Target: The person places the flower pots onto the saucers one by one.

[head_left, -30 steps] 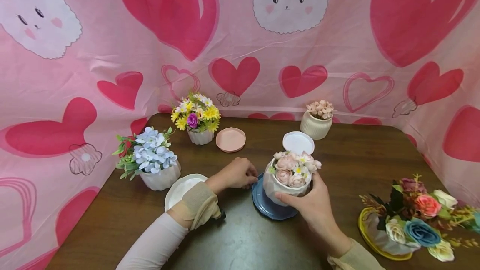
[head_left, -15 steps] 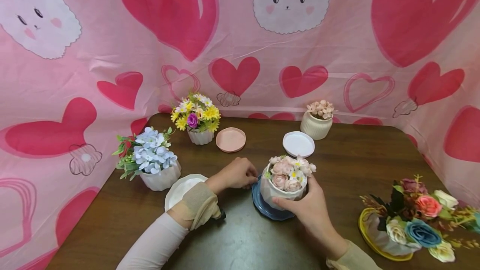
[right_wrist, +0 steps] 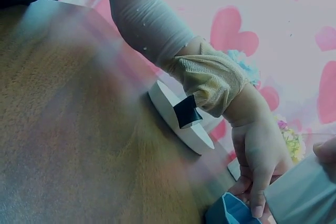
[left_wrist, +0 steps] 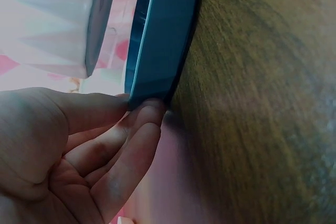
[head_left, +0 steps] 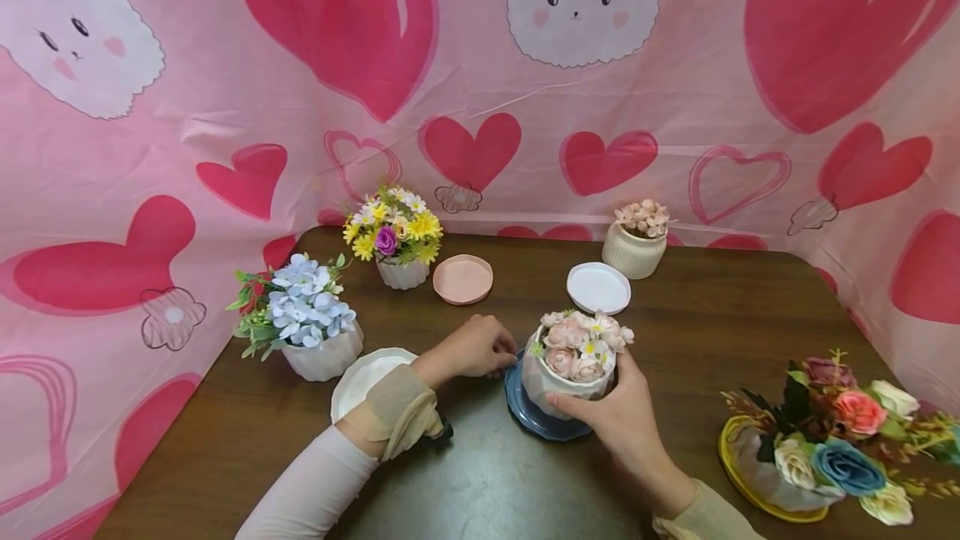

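A white ribbed pot of pink flowers (head_left: 570, 361) stands on a dark blue saucer (head_left: 534, 422) near the middle of the brown table (head_left: 480, 473). My right hand (head_left: 600, 402) grips the pot from the right, with the thumb across its front. My left hand (head_left: 495, 357) pinches the saucer's left rim. In the left wrist view the fingertips (left_wrist: 147, 109) meet the blue saucer (left_wrist: 163, 35) at its edge, below the white pot (left_wrist: 52, 19). The right wrist view shows the left hand (right_wrist: 262, 156) at the blue saucer (right_wrist: 231, 211).
A pot of blue flowers (head_left: 315, 323) and a white saucer (head_left: 367, 373) sit at the left. Behind are a yellow-flower pot (head_left: 397, 244), a pink saucer (head_left: 462, 279), another white saucer (head_left: 597, 287) and a cream pot (head_left: 633, 244). A rose arrangement (head_left: 832, 440) lies on a yellow saucer at the right.
My right hand has lowered the pot of pink flowers down and slightly left onto the blue saucer. The left hand has stayed at the saucer's rim.
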`<state>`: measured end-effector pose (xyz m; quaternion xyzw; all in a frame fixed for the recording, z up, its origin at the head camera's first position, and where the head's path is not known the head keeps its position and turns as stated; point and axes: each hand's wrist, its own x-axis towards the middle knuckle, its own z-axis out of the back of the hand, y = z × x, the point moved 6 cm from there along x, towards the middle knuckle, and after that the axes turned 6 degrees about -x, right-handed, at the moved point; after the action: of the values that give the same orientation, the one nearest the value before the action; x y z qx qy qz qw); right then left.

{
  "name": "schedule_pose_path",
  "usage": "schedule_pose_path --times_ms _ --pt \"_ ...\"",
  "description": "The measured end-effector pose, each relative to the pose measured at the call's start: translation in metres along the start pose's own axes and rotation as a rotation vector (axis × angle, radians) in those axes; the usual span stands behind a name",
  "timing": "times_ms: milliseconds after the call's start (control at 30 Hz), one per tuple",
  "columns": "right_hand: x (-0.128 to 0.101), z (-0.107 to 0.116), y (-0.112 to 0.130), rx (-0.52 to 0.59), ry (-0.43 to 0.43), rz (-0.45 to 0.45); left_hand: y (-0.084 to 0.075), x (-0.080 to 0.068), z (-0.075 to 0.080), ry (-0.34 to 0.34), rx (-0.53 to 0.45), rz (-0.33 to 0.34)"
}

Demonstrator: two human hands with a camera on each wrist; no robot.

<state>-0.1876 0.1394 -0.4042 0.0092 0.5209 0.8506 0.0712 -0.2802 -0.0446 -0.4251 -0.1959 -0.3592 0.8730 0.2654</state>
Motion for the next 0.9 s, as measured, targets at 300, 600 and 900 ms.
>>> schedule_pose_path --times_ms 300,600,900 --pt "0.0013 -0.0015 -0.0016 0.006 0.002 0.005 0.0014 0.0002 -0.0002 0.000 -0.002 0.011" --pt "0.0015 -0.0043 -0.0042 0.001 0.012 0.000 0.0026 0.0011 -0.0004 -0.004 0.004 -0.001" --pt "0.0036 -0.0064 -0.0065 0.022 0.019 -0.007 0.0037 0.0012 -0.0002 -0.002 -0.003 0.001"
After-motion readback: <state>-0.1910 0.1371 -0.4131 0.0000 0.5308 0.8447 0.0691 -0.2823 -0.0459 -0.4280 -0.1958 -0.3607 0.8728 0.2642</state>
